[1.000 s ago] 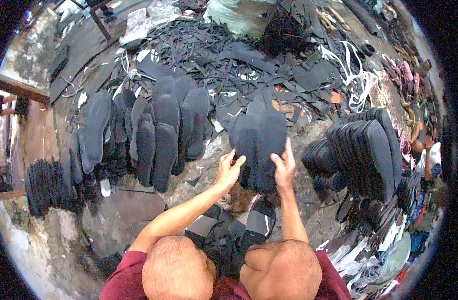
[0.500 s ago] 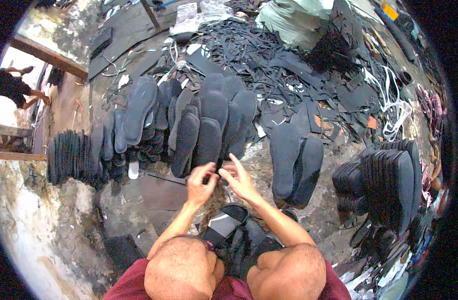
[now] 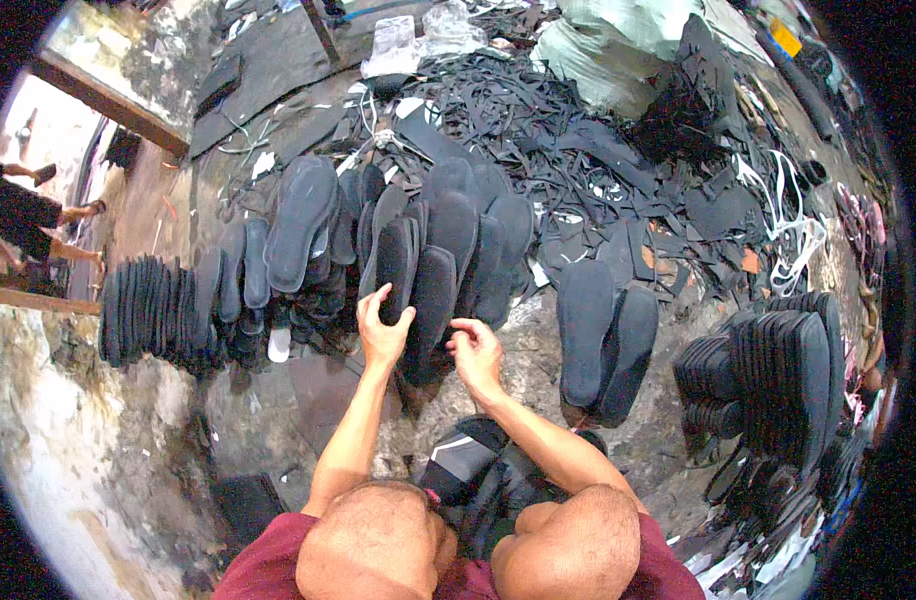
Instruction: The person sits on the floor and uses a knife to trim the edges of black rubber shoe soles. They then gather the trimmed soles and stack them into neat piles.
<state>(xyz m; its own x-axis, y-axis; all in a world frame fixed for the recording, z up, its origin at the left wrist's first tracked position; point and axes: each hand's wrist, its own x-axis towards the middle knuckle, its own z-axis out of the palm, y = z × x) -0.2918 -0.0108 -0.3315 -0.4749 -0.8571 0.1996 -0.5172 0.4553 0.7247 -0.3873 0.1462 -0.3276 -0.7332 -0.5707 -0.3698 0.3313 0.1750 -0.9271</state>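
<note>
A cluster of dark shoe insoles stands upright in front of me. My left hand is at the lower end of one insole. Its fingers and thumb are spread in a C shape around that end. Beside it, a second insole rises between my two hands. My right hand is near the lower right edge of this one, its fingers curled and the fingertips close to the thumb. Whether anything is in that curl, I cannot make out. More insoles lean behind, partly overlapping.
A separate pair of insoles stands to the right, and a thick stack farther right. Another row stands at left. Dark offcuts heap up behind, near a pale sack. A person is visible at far left.
My left hand has opened from a curl and moved up to the insole's lower end. My right hand has curled its fingers. The view has shifted slightly.
</note>
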